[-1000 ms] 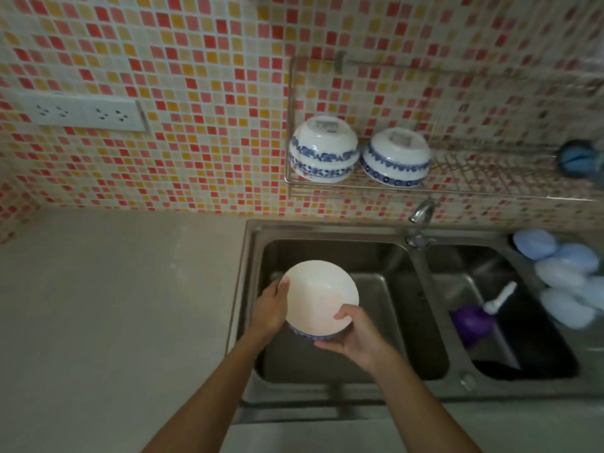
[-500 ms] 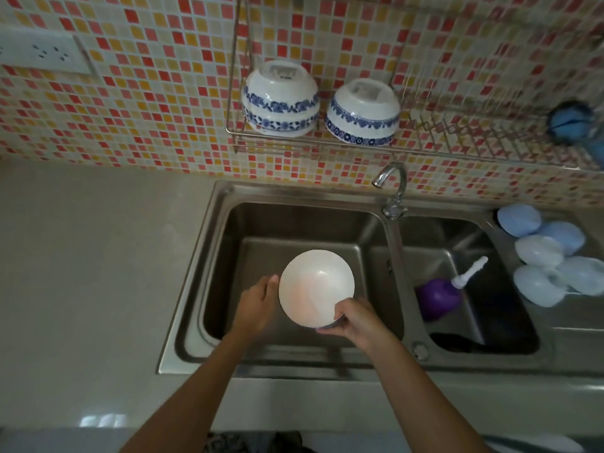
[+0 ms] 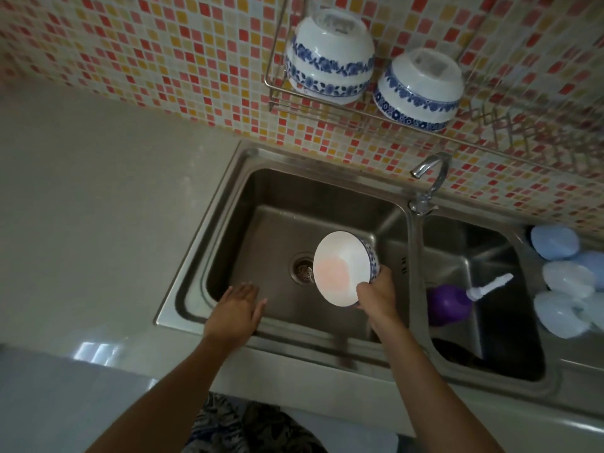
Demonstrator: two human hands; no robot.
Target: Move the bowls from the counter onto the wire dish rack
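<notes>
My right hand (image 3: 379,294) grips a white bowl (image 3: 340,269) with a blue pattern by its lower rim, tilted on its side over the left sink basin, its inside facing left. My left hand (image 3: 238,310) hovers open and empty to the left of it, over the basin's front edge, apart from the bowl. On the wall-mounted wire dish rack (image 3: 327,104) rest upside-down blue-and-white bowls: a stack of two (image 3: 330,57) at the left end and a single one (image 3: 420,88) beside it.
A double steel sink (image 3: 228,197) sits in a pale counter (image 3: 98,207). The tap (image 3: 431,178) stands between the basins. A purple pump bottle (image 3: 454,302) lies in the right basin. Several pale blue lids or bowls (image 3: 565,279) sit at the far right.
My left hand has let go of the bowl and moved left. The bowl, now in my right hand alone, has tipped onto its side. The view has shifted down and closer to the sink.
</notes>
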